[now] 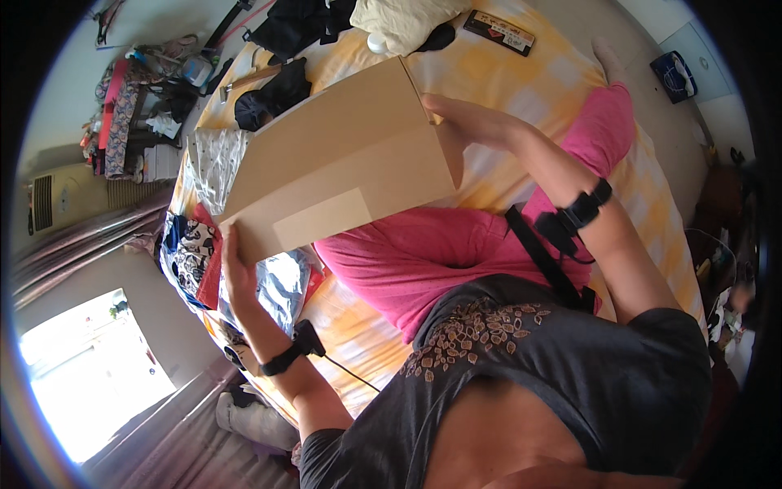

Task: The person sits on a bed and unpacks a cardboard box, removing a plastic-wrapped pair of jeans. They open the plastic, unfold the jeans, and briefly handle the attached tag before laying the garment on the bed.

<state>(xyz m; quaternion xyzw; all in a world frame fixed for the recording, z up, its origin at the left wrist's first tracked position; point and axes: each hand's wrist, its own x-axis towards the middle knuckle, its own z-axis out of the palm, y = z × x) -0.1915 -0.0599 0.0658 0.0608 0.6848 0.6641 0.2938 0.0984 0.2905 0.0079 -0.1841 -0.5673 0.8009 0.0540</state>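
Note:
A brown cardboard box (342, 147) is held up between my two hands over the bed, tilted, above my lap. A paler strip (321, 214), perhaps tape, runs along its near side. My left hand (240, 269) presses flat against the box's left end. At the other end, my right hand (455, 119) grips the edge, with some fingers hidden behind the cardboard. Below the left end lies shiny clear plastic packaging (282, 284). A clear dotted plastic sheet (217, 165) is by the box's far left corner.
The bed has a yellow-and-white checked sheet (525, 79). On it lie dark cloth items (287, 88), a cream cloth (409, 24), a flat black printed box (500, 33), a hammer-like tool (250, 80) and patterned fabric (195, 250). My outstretched leg (602, 122) is at right.

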